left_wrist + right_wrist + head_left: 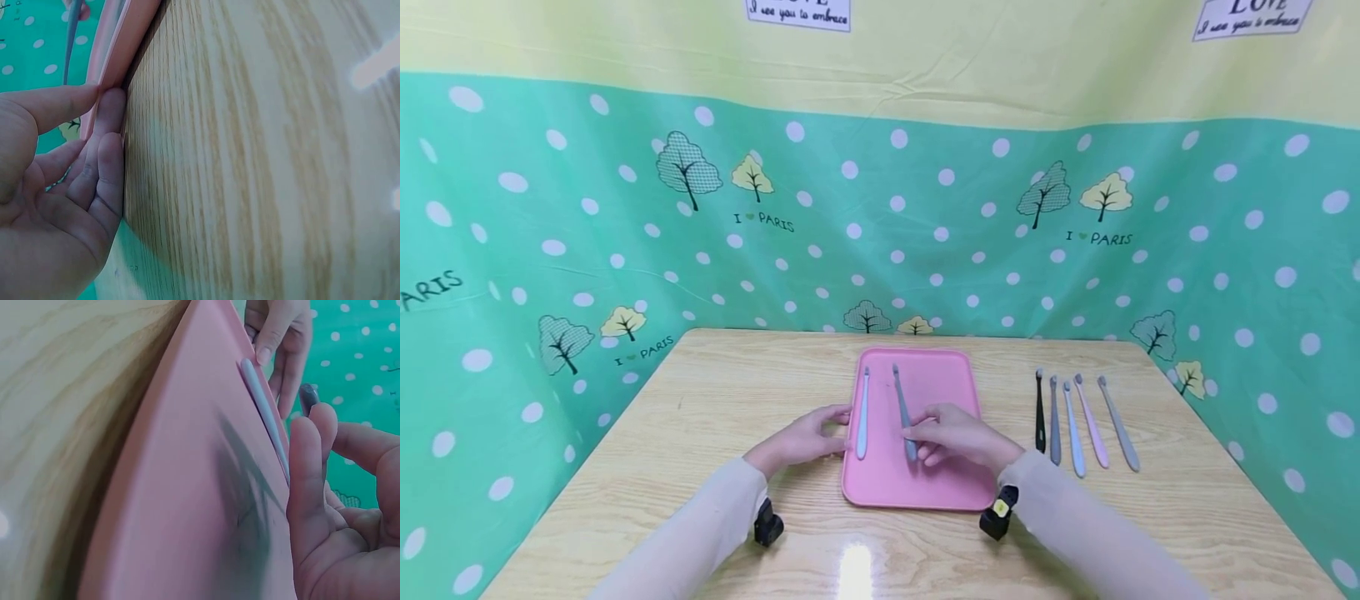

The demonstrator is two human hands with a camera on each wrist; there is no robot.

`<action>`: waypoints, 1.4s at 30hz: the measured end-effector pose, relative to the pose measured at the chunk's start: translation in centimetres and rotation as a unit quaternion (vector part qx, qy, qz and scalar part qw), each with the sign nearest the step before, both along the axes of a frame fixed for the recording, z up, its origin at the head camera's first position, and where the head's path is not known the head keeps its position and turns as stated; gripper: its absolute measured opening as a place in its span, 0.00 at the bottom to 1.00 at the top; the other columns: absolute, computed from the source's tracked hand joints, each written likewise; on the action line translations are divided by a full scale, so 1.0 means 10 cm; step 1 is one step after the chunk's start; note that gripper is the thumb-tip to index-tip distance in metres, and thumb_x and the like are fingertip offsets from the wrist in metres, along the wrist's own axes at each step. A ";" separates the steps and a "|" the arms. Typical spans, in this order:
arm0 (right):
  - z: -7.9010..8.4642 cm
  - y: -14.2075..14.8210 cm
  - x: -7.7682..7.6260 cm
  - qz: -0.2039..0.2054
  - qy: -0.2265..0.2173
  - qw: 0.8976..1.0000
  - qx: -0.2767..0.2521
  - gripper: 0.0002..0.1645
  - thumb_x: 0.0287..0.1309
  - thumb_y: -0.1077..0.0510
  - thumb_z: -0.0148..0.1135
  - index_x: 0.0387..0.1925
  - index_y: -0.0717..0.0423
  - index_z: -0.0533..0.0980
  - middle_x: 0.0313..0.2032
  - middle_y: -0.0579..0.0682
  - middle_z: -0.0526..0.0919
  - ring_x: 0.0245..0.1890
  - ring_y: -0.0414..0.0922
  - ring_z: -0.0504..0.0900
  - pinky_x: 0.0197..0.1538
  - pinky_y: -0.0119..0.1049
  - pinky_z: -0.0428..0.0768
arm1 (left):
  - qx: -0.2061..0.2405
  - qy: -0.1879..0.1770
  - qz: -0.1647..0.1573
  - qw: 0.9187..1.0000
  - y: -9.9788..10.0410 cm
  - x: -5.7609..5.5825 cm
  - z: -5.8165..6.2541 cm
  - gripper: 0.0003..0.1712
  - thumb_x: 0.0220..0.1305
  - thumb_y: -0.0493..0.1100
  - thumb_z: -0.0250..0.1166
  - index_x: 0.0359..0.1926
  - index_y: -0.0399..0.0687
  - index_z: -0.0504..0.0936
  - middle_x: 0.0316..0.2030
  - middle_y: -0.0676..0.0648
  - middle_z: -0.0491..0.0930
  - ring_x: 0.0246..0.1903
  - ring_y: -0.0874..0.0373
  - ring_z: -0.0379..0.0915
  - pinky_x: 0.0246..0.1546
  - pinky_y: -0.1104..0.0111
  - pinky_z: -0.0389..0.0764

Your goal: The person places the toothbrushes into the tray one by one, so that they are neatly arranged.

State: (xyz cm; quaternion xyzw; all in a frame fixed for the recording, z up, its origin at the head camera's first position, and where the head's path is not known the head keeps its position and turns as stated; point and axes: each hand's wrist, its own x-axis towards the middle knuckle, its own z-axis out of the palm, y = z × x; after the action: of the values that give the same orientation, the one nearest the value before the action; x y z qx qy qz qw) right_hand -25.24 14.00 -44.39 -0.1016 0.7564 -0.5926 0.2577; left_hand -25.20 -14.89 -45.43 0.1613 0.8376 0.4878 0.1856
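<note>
A pink tray [925,492] lies on the wooden table. My left hand [808,435] holds its left edge; in the left wrist view the thumb is at the rim and the fingers bend against the outer side. Inside the tray along that side lies a light blue toothbrush [862,417], head pointing away. Over the tray's middle, my right hand [955,435] pinches a grey toothbrush [902,404] by its handle, between thumb and fingers. Its handle end [307,397] sticks out past the fingertips in the right wrist view, and a shadow falls on the tray below.
To the right of the tray several toothbrushes lie roughly side by side: a black one [1040,412], a dark grey one [1055,421], a blue one [1073,429], a pink one [1092,421] and a grey one [1120,425]. A dotted green curtain [820,250] hangs behind the table [730,375].
</note>
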 end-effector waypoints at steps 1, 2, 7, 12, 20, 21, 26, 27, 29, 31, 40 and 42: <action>0.00 -0.03 -0.01 0.000 -0.001 1.000 0.002 0.22 0.64 0.55 0.67 0.50 0.68 0.73 0.29 0.56 0.83 0.25 0.41 0.82 0.32 0.36 0.85 | -0.001 0.001 0.001 1.000 0.00 0.00 0.00 0.42 0.66 0.43 0.68 0.75 0.39 0.60 0.65 0.38 0.69 0.35 0.55 0.77 0.36 0.63 0.79; 0.00 -0.05 -0.02 0.000 -0.001 1.000 0.004 0.22 0.64 0.55 0.67 0.50 0.68 0.73 0.29 0.57 0.83 0.25 0.41 0.82 0.32 0.37 0.85 | -0.003 0.002 0.002 1.000 0.00 0.00 0.00 0.42 0.66 0.43 0.68 0.75 0.39 0.60 0.65 0.39 0.69 0.36 0.55 0.77 0.37 0.63 0.79; -0.03 -0.18 -0.06 0.002 -0.012 1.000 0.011 0.21 0.64 0.56 0.67 0.48 0.68 0.74 0.28 0.57 0.83 0.24 0.43 0.83 0.32 0.38 0.85 | -0.010 0.006 0.005 1.000 0.00 -0.01 0.00 0.41 0.66 0.44 0.68 0.75 0.41 0.61 0.65 0.39 0.69 0.40 0.56 0.77 0.40 0.62 0.79; -0.07 -0.29 -0.08 0.000 -0.018 1.000 0.013 0.19 0.63 0.57 0.68 0.46 0.68 0.74 0.29 0.59 0.84 0.24 0.43 0.84 0.32 0.38 0.85 | -0.015 0.009 0.001 1.000 0.00 -0.01 -0.01 0.41 0.66 0.44 0.67 0.75 0.41 0.61 0.66 0.39 0.69 0.39 0.55 0.77 0.39 0.62 0.79; -0.10 -0.39 -0.09 -0.004 -0.014 1.000 0.015 0.19 0.63 0.59 0.67 0.47 0.70 0.74 0.30 0.60 0.84 0.23 0.43 0.84 0.32 0.37 0.85 | -0.002 0.008 -0.009 1.000 -0.01 -0.01 -0.01 0.42 0.66 0.43 0.67 0.75 0.38 0.59 0.66 0.36 0.68 0.37 0.55 0.76 0.38 0.62 0.79; -0.10 -0.40 -0.09 -0.004 -0.014 1.000 0.015 0.18 0.63 0.59 0.67 0.47 0.70 0.74 0.30 0.60 0.84 0.23 0.43 0.84 0.32 0.37 0.85 | -0.001 0.009 -0.011 1.000 -0.01 -0.01 0.00 0.42 0.66 0.42 0.67 0.75 0.37 0.59 0.66 0.36 0.68 0.38 0.55 0.76 0.38 0.61 0.79; -0.11 -0.45 -0.10 -0.007 -0.005 1.000 0.022 0.16 0.63 0.60 0.67 0.45 0.69 0.75 0.29 0.60 0.84 0.23 0.43 0.84 0.32 0.37 0.85 | 0.002 0.012 -0.012 1.000 -0.01 0.00 0.02 0.41 0.66 0.41 0.67 0.75 0.36 0.59 0.66 0.35 0.68 0.38 0.55 0.77 0.38 0.61 0.79; -0.11 -0.45 -0.10 -0.010 -0.002 1.000 0.025 0.16 0.63 0.60 0.68 0.45 0.69 0.75 0.29 0.60 0.85 0.23 0.43 0.84 0.32 0.37 0.85 | 0.002 0.011 -0.013 1.000 0.00 -0.01 0.02 0.41 0.66 0.41 0.66 0.75 0.36 0.59 0.66 0.36 0.68 0.38 0.55 0.77 0.38 0.61 0.79; -0.11 -0.47 -0.11 -0.012 0.004 0.999 0.031 0.16 0.62 0.60 0.69 0.44 0.68 0.75 0.28 0.60 0.85 0.22 0.43 0.85 0.32 0.37 0.85 | 0.002 0.010 -0.013 1.000 0.00 -0.01 0.02 0.41 0.66 0.41 0.66 0.75 0.36 0.59 0.66 0.36 0.68 0.37 0.55 0.77 0.38 0.61 0.79; -0.12 -0.48 -0.13 -0.015 0.010 0.999 0.035 0.17 0.62 0.60 0.69 0.44 0.68 0.75 0.28 0.60 0.85 0.22 0.43 0.85 0.31 0.37 0.85 | 0.001 0.009 -0.012 1.000 0.00 0.00 0.02 0.41 0.67 0.41 0.66 0.75 0.36 0.59 0.66 0.35 0.67 0.37 0.55 0.78 0.38 0.61 0.79; -0.15 -0.54 -0.15 -0.029 0.017 0.998 0.046 0.16 0.61 0.61 0.69 0.44 0.67 0.74 0.28 0.61 0.85 0.22 0.44 0.85 0.30 0.37 0.85 | 0.001 0.009 -0.010 1.000 0.01 0.00 0.01 0.41 0.67 0.41 0.66 0.75 0.36 0.59 0.66 0.36 0.68 0.36 0.55 0.78 0.37 0.62 0.78; -0.15 -0.54 -0.15 -0.031 0.017 0.998 0.049 0.16 0.61 0.61 0.69 0.44 0.67 0.74 0.28 0.61 0.85 0.22 0.44 0.85 0.30 0.37 0.85 | 0.001 0.009 -0.010 1.000 0.01 0.00 0.01 0.41 0.67 0.41 0.66 0.75 0.36 0.59 0.66 0.36 0.68 0.36 0.55 0.77 0.36 0.62 0.78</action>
State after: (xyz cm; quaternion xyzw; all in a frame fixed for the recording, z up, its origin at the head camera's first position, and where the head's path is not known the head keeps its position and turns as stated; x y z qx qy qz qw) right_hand -26.77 8.56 -45.87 -0.0754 0.7916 -0.5606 0.2312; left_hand -25.19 -14.83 -45.36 0.1740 0.8370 0.4855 0.1830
